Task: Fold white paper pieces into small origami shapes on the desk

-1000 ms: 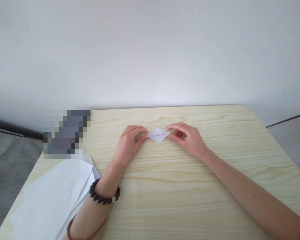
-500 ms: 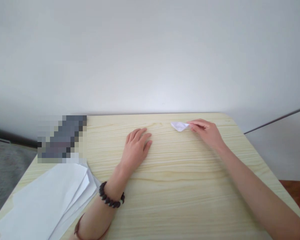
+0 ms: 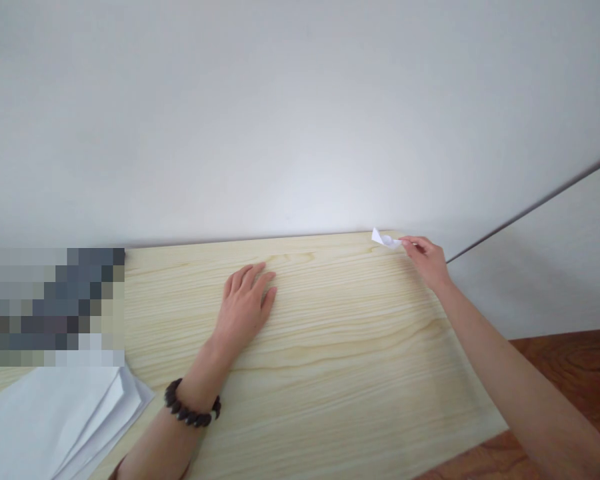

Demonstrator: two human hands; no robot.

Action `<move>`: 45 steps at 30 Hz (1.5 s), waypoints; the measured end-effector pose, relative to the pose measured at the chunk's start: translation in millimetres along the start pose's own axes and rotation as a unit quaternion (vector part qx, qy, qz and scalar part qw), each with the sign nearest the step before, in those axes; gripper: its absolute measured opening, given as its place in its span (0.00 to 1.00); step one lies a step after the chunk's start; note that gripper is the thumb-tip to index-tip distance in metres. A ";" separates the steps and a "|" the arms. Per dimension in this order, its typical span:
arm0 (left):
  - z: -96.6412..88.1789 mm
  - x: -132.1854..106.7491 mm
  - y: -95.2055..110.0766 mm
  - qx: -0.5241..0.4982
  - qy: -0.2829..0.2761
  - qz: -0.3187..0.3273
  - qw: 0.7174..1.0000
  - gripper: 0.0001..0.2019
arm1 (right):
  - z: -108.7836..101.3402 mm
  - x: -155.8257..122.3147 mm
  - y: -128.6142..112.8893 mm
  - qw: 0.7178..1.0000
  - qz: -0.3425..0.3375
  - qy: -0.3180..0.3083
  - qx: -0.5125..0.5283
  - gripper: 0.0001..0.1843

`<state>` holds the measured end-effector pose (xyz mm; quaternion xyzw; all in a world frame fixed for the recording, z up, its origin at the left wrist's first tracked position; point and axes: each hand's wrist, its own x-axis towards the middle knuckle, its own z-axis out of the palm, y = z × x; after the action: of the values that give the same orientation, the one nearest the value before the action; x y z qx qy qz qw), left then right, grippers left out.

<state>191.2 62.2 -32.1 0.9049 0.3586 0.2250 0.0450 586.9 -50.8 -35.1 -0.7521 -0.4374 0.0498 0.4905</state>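
Note:
A small white paper boat, folded from paper, is pinched by one end between the thumb and fingers of my right hand. It is at the far right corner of the table, close to the wall. Whether its underside touches the tabletop, I cannot tell. My left hand rests palm down on the wood, its fingers spread and nothing in them. A dark beaded bracelet circles my left wrist.
White paper sheets lie stacked at the left of the light wooden table. Behind them is a dark, pixelated object. A pale wall borders the table's far edge. Brown wood-grain floor shows at the right.
My right hand has carried the paper boat rightward toward the table's far corner, and the boat has turned. The camera view has swung right and tilted; my left hand stays flat on the table.

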 end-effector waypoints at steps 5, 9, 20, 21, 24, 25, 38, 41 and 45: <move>0.1 1.0 -0.6 -0.005 0.007 0.004 1.000 0.15 | 28.7 -6.9 -17.5 0.989 0.047 -0.093 0.105 0.22; 1.2 0.5 -1.6 0.002 0.011 0.006 1.000 0.15 | 45.1 -14.5 -31.7 0.983 0.042 -0.128 0.122 0.21; 1.8 -0.3 -2.2 -0.007 0.004 0.002 1.000 0.16 | 4.8 3.4 -0.9 0.989 -0.117 -0.010 -0.085 0.14; 1.8 -0.3 -2.2 -0.006 0.003 0.001 1.000 0.15 | 0.9 4.5 4.6 0.987 -0.123 0.001 -0.102 0.14; 2.3 0.1 -2.4 -0.006 -0.002 -0.005 1.000 0.16 | -8.7 7.1 19.3 0.981 -0.132 0.034 -0.141 0.15; 2.6 0.2 -2.5 -0.005 -0.004 -0.006 1.000 0.16 | -11.3 7.9 23.4 0.979 -0.132 0.041 -0.151 0.15; 2.1 0.3 -0.8 0.022 -0.003 0.000 1.000 0.16 | -14.4 14.4 41.3 0.974 -0.085 0.096 -0.186 0.17; 1.5 0.1 -0.6 0.019 -0.002 -0.001 1.000 0.16 | -12.7 12.5 37.1 0.974 -0.069 0.114 -0.186 0.17; 1.0 -0.2 -1.0 0.017 -0.002 -0.004 1.000 0.16 | -7.2 0.4 25.8 0.975 -0.060 0.118 -0.177 0.16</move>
<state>190.9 62.8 -33.3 0.9045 0.3658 0.2172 0.0312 606.5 -58.9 -51.4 -0.8001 -0.4226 -0.1469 0.3996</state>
